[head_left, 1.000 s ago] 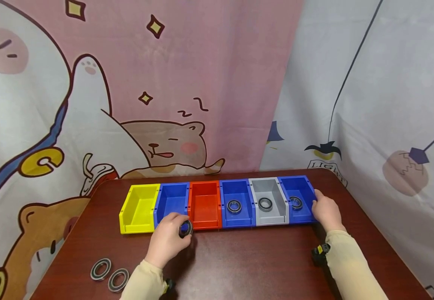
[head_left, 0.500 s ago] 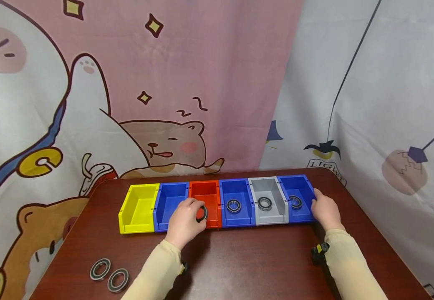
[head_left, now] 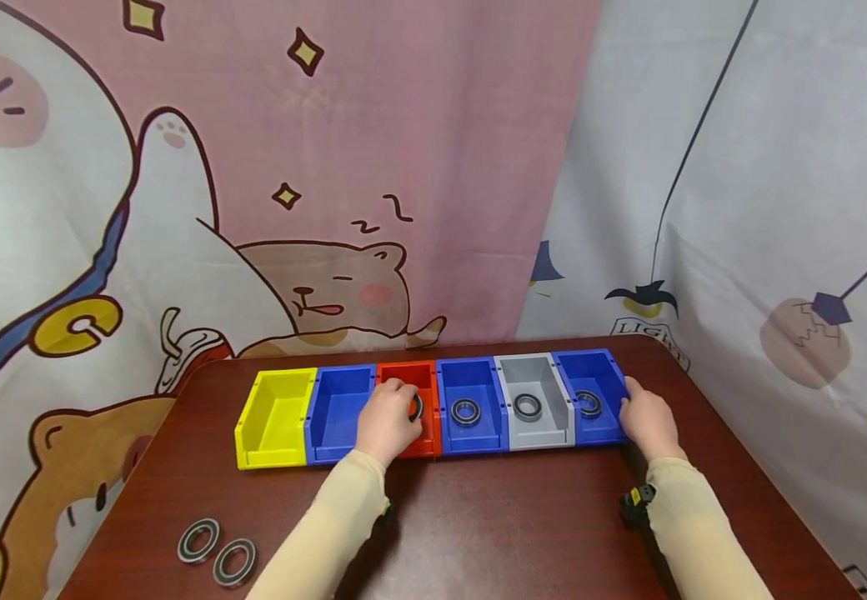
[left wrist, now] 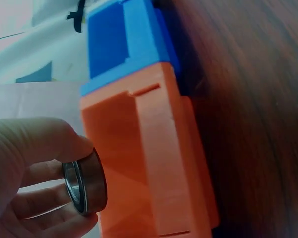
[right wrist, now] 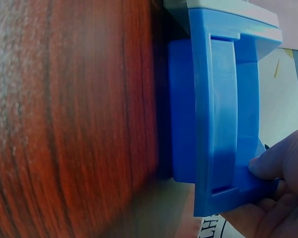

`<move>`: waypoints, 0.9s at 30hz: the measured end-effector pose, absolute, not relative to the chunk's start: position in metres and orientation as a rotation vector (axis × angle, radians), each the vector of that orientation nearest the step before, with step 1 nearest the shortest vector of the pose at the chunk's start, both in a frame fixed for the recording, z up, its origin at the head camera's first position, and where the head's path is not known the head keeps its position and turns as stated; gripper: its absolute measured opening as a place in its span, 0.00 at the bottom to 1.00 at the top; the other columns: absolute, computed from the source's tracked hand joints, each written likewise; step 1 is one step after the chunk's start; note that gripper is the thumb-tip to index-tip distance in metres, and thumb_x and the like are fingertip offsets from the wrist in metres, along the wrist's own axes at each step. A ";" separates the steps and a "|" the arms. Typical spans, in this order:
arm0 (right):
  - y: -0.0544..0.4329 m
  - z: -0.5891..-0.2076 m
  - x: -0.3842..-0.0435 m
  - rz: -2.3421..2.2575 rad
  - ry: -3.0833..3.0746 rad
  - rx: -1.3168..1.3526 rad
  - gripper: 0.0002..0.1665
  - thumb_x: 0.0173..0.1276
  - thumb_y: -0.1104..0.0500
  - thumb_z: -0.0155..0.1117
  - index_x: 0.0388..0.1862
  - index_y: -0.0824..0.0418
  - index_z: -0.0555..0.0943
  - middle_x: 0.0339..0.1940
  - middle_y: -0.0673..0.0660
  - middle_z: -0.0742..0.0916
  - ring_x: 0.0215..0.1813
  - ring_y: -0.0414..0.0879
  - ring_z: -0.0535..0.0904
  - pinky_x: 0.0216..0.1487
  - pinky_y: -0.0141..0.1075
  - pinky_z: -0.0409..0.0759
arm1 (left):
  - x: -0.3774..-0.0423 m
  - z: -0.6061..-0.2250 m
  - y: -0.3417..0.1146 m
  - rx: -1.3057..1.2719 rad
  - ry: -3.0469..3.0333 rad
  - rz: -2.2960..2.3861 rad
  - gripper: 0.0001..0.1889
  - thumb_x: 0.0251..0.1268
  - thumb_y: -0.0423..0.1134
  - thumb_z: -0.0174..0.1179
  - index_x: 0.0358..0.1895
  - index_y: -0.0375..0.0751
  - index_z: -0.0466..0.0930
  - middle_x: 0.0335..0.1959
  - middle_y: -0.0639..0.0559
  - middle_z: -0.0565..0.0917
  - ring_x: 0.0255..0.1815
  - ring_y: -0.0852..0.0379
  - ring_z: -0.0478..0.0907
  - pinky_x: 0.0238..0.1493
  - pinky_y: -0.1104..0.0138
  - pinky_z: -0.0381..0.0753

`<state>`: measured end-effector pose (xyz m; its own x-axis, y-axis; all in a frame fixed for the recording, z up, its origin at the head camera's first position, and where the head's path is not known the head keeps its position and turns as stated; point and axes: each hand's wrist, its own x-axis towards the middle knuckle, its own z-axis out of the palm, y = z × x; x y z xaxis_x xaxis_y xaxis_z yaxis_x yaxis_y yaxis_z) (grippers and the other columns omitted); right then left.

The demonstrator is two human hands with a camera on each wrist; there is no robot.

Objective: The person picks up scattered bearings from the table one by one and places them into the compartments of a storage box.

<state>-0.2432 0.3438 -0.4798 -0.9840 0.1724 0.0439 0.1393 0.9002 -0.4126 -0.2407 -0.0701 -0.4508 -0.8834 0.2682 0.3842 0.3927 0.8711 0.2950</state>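
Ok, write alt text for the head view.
A person's left hand holds a ring-shaped bearing at the red bin, while the right hand grips the side of the rightmost blue bin in a row of six. The three rightmost bins each contain a bearing; two more bearings lie on the table.

We classify this place as a sorting station; the room type cannot be determined. We note a wood-grain worktop [head_left: 523,517], connected coloured bins [head_left: 471,442], metal ring bearings [head_left: 233,582], and cartoon-printed fabric curtains [head_left: 463,183] behind.
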 end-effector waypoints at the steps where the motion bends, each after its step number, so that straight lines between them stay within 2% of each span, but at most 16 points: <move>1: 0.344 -0.480 -0.243 0.637 -2.982 -0.242 0.30 0.73 0.66 0.48 0.70 0.79 0.60 0.62 0.83 0.71 0.59 0.76 0.71 0.58 0.65 0.70 | -0.243 -0.453 -0.069 -0.491 -2.718 -0.517 0.19 0.46 0.34 0.74 0.46 0.36 0.85 0.41 0.42 0.81 0.42 0.44 0.78 0.40 0.53 0.83; 14: 0.343 -0.480 -0.243 0.641 -2.973 -0.234 0.30 0.73 0.66 0.48 0.70 0.80 0.59 0.61 0.83 0.72 0.59 0.76 0.71 0.58 0.65 0.70 | -0.263 -0.467 -0.060 -0.487 -2.832 -0.389 0.09 0.48 0.32 0.73 0.34 0.37 0.85 0.32 0.44 0.78 0.36 0.47 0.76 0.38 0.56 0.83; 27: 0.342 -0.479 -0.242 0.646 -2.977 -0.247 0.30 0.73 0.66 0.48 0.71 0.79 0.59 0.62 0.83 0.72 0.59 0.76 0.71 0.57 0.65 0.70 | -0.279 -0.474 -0.054 -0.504 -2.929 -0.299 0.06 0.51 0.30 0.70 0.34 0.37 0.87 0.29 0.44 0.79 0.35 0.46 0.77 0.41 0.55 0.83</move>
